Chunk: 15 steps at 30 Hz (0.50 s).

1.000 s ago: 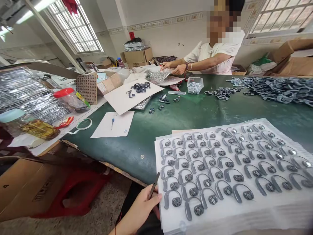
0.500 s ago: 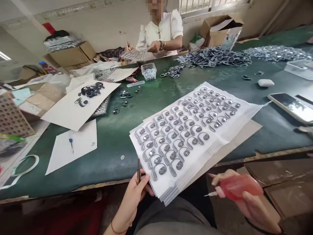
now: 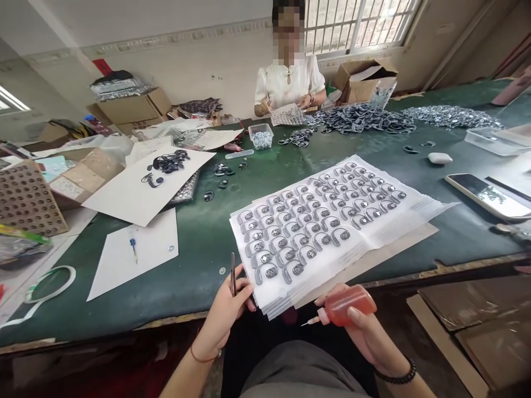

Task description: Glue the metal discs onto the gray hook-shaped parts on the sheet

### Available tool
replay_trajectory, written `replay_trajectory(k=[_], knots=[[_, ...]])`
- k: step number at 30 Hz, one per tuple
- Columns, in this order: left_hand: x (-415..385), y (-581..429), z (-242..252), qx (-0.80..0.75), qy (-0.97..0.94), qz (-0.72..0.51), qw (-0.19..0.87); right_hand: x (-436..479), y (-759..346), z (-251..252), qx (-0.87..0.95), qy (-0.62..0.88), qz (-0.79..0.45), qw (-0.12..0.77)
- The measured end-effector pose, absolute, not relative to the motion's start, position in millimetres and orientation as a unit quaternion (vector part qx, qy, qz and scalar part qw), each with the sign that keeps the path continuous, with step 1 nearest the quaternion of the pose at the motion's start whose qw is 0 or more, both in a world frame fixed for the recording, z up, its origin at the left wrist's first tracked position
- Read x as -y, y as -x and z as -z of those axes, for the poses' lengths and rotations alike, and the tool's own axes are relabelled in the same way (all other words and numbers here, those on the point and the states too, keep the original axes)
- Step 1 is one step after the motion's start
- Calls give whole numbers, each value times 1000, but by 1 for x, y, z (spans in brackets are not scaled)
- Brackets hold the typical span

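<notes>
My left hand (image 3: 226, 313) grips dark tweezers (image 3: 233, 273) that point up, at the near left corner of a stack of white foam sheets (image 3: 415, 213). The top sheet carries rows of several grey hook-shaped parts (image 3: 315, 221) with round metal discs. My right hand (image 3: 365, 331) holds a small red squeeze bottle (image 3: 346, 305) with a thin nozzle pointing left, just below the stack's near edge. Both hands hover over my lap, in front of the green table (image 3: 207, 237).
A person in a white top (image 3: 289, 80) sits across, working on a small sheet. Piles of dark parts (image 3: 360, 117) and metal discs (image 3: 450, 115) lie at the far right. A phone (image 3: 485, 194), a white case (image 3: 438, 158), white papers (image 3: 133, 254) and cardboard boxes (image 3: 128, 108) surround the stack.
The camera swung right and down, bringing my right hand with the red bottle into view. That hand moved left and up toward the stack. The left hand stayed at the stack's corner.
</notes>
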<state>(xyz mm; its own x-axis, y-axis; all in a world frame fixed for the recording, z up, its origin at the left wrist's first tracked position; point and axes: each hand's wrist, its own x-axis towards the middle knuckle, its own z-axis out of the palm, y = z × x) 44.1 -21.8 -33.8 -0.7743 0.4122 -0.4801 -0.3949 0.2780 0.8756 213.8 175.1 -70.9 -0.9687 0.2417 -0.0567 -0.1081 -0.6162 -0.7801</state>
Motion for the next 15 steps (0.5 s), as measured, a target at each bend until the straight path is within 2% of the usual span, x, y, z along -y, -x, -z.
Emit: replay_trajectory(k=[10,15], knots=[[23,9,28,-764,-57,-558,319,-151,-164,54,422,74,-899,88],[43,27,24,-794,-81,-498,340,-152,-153,48,425,70,-900,72]])
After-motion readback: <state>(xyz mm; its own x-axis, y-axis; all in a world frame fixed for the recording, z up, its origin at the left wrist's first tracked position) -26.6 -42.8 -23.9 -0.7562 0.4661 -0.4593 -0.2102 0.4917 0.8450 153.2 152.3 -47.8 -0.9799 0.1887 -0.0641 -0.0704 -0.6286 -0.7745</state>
